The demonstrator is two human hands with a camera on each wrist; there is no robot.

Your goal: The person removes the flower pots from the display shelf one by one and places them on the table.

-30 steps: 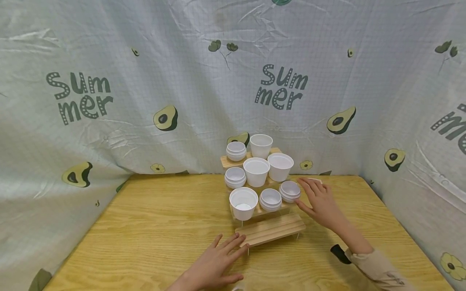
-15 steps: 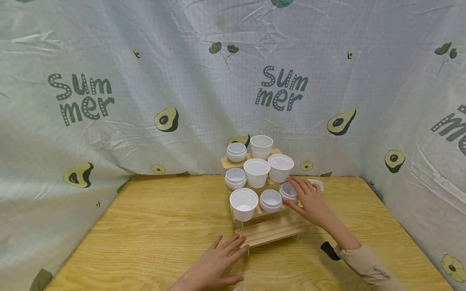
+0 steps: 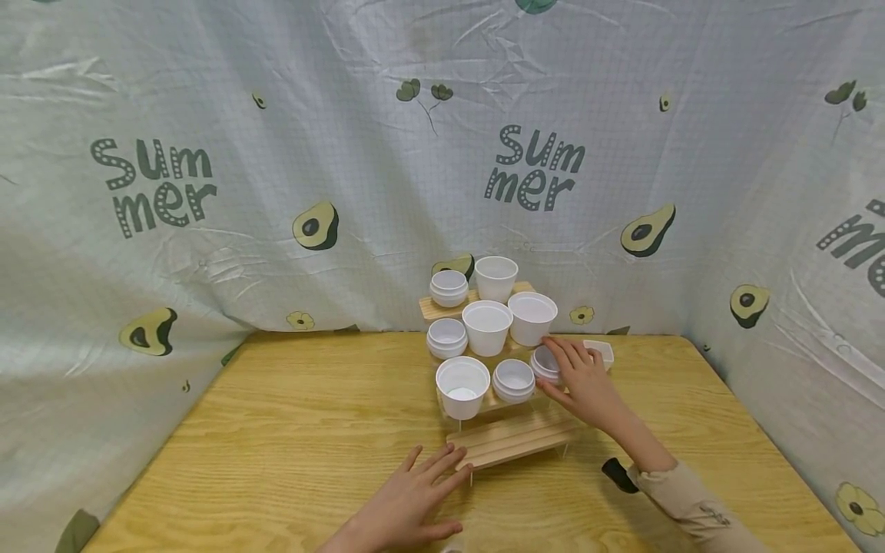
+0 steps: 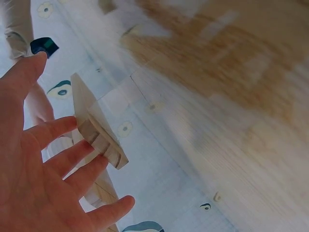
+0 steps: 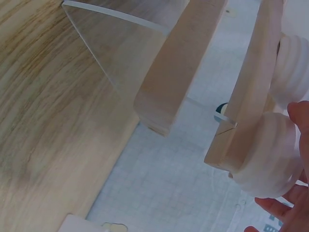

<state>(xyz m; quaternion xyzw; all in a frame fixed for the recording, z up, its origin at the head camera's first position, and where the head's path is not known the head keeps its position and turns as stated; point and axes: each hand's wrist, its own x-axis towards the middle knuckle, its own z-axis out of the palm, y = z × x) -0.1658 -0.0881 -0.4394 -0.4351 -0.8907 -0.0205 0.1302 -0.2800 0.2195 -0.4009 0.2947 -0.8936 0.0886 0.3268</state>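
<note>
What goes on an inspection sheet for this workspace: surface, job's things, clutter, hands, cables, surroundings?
Surface: wood-grain table
Job's things: tiered wooden stand; four white cups and four white jars on its upper tiers
Clutter: partly hidden white object behind the right hand; dark item beside the sleeve
Hands: right hand, thumb and fingers around the rightmost jar; left hand spread at the lowest board
Cables: nothing seen
Surroundings: pale sheeting, avocado and "summer" prints

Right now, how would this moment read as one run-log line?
Right hand: grips rightmost squat white pot | left hand: at bare bottom wooden step
</note>
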